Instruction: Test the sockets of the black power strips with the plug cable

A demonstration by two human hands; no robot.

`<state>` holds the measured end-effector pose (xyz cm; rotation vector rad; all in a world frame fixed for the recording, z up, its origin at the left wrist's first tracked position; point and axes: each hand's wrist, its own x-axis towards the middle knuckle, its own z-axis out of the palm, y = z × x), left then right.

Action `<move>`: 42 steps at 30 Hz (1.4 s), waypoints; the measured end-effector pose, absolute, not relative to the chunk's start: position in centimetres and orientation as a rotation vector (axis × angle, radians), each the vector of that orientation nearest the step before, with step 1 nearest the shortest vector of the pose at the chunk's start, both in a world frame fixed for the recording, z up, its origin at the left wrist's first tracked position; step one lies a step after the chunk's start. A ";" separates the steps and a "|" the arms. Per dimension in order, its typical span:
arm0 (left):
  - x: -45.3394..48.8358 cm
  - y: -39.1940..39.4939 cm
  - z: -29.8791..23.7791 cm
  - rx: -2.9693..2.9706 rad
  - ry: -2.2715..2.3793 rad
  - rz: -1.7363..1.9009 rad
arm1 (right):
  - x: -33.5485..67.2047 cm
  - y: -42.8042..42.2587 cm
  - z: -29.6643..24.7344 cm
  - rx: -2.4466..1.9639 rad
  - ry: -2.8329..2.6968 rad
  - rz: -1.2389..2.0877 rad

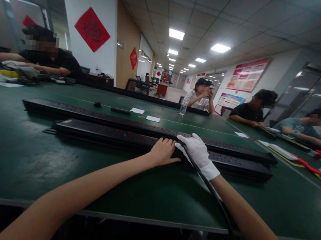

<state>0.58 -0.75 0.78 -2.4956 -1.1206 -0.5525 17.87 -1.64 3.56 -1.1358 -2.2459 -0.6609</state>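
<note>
Two long black power strips lie side by side across the table, with small red marks along their tops. My left hand (163,151), bare, grips the near power strip (90,130) around its middle, fingers over the top and thumb along the near side. Beside it, my right hand (196,151) wears a white glove and is closed around a black cable (209,186) close to the same strip. From there the cable runs down past the table's front edge. The far power strip (64,108) lies just beyond both hands. The fingertips of the glove partly hide the cable's end.
Small white papers (153,119), a short black bar (120,111) and a water bottle (183,107) lie or stand farther back. Another long black strip (140,97) lines the far edge. White and red items (302,161) are at right. Several people sit around the table (57,170).
</note>
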 end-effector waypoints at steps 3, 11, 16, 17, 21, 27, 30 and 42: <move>0.6 -0.6 0.9 -2.508 -1.112 -0.546 | 17.8 -1.5 3.6 -1.132 -2.228 -0.653; 0.3 0.0 1.8 -2.575 -1.127 -0.508 | 18.0 -1.6 3.6 -1.112 -2.243 -0.703; 0.3 0.3 2.2 -2.581 -1.131 -0.496 | 18.1 -1.6 3.7 -1.136 -2.246 -0.757; 0.3 0.3 2.2 -2.578 -1.138 -0.497 | 18.1 -1.5 3.7 -1.150 -2.244 -0.762; 0.3 0.2 2.0 -2.562 -1.171 -0.513 | 18.1 -1.5 3.5 -1.199 -2.229 -0.770; 0.2 -0.1 2.0 -2.567 -1.173 -0.522 | 17.8 -2.2 3.6 -1.227 -2.208 -0.723; 0.2 -0.1 2.2 -2.576 -1.203 -0.494 | 17.7 -2.4 3.4 -1.205 -2.197 -0.738; -1.8 1.6 6.1 -2.835 -1.360 -0.149 | 17.4 -3.0 7.6 -0.880 -1.577 0.092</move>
